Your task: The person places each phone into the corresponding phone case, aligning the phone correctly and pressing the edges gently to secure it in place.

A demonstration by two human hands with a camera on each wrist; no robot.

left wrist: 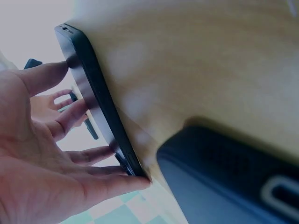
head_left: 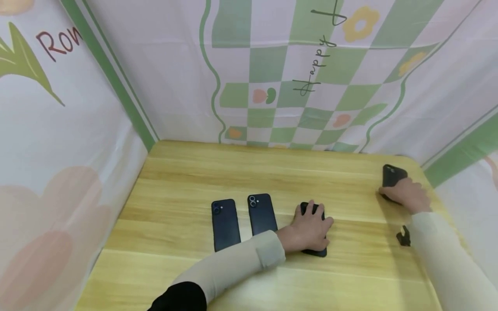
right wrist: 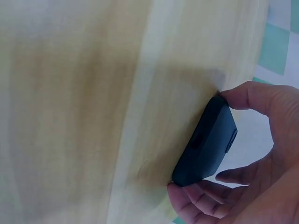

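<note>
My left hand (head_left: 307, 229) lies palm down over a dark smartphone (head_left: 317, 252) on the table, its fingers spread and touching the phone's upper face. In the left wrist view those fingertips rest along the phone (left wrist: 100, 100), which lies flat. At the far right, my right hand (head_left: 408, 194) holds another black smartphone (head_left: 394, 175), with thumb and fingers on opposite edges. The right wrist view shows this phone (right wrist: 205, 144) end-on, close over the tabletop. Left of my left hand, two dark blue smartphones (head_left: 225, 224) lie side by side, camera lenses up; my left sleeve partly covers the right-hand phone (head_left: 262, 214).
The wooden table (head_left: 272, 168) has rounded back corners. White cloth printed with green checks (head_left: 268, 65) hangs behind it, with more cloth at both sides. A small black piece (head_left: 404, 236) shows at my right cuff.
</note>
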